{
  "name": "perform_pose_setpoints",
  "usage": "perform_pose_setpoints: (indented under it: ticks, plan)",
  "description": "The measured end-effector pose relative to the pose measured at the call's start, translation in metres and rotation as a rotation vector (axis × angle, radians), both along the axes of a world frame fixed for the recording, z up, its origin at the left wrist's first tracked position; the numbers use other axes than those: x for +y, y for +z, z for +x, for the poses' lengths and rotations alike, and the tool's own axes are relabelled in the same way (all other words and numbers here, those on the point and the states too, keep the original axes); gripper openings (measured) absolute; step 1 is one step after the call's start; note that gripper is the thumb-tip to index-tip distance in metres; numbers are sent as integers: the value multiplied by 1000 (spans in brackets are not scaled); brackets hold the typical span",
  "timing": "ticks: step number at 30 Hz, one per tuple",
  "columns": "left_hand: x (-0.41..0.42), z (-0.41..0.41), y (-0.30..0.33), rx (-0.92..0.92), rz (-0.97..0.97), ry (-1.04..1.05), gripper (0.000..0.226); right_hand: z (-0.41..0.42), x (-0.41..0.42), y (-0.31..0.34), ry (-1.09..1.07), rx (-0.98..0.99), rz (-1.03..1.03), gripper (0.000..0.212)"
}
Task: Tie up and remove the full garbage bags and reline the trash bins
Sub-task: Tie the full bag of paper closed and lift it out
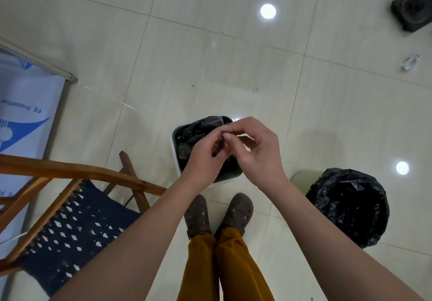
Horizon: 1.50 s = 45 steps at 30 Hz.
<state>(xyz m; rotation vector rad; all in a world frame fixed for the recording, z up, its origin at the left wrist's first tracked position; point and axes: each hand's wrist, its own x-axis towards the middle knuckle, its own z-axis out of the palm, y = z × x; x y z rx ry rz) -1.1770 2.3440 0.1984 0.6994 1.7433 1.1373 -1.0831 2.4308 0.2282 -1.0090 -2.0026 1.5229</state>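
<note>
A small square white trash bin (175, 134) with a black garbage bag (198, 130) in it stands on the floor in front of my feet. Above it, my left hand (205, 158) and my right hand (254, 151) are close together. Both pinch a small thin purple item (223, 138) between their fingertips; what it is I cannot tell. To the right stands a second bin (301, 176), pale green, lined with a black bag (350, 204) folded over its rim.
A wooden chair (77, 183) with a dark woven seat stands at the left, close to my left arm. A blue-and-white banner (23, 113) lies beyond it. A crumpled paper scrap (410, 63) and a black speaker box (413, 8) sit far right on the tiled floor.
</note>
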Motion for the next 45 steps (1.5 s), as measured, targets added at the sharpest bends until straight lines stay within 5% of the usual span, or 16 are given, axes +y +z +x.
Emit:
perform_pose_setpoints:
  ticks: [5, 9, 17, 20, 25, 32, 39, 42, 45]
  plan:
    - [5, -3, -5, 65, -131, 89, 25, -4, 0, -4, -13, -10, -74, 20]
    - [4, -8, -4, 22, -191, 120, 31, -4, 7, -17, 19, -233, -142, 37]
    - [-10, -17, -5, 13, -228, 32, 31, -8, 7, -38, 164, -373, -75, 9]
    - [-17, -23, -5, -98, -234, 167, 27, -6, 10, -41, 54, -438, 9, 12]
    - [-20, -26, -11, -301, -276, 426, 15, 5, -1, -38, -26, -457, -309, 14]
    - [-26, -32, -18, -292, -315, 383, 11, 14, -19, -46, 254, -549, -503, 11]
    - [-28, -33, -18, 22, -322, 265, 19, -1, -17, -60, 225, -538, -358, 5]
    - [-29, -31, -18, 221, -293, 147, 19, -11, -12, -60, 102, -425, -182, 22]
    - [-33, -29, -19, 369, -258, 64, 18, -23, -6, -56, 190, -350, -244, 28]
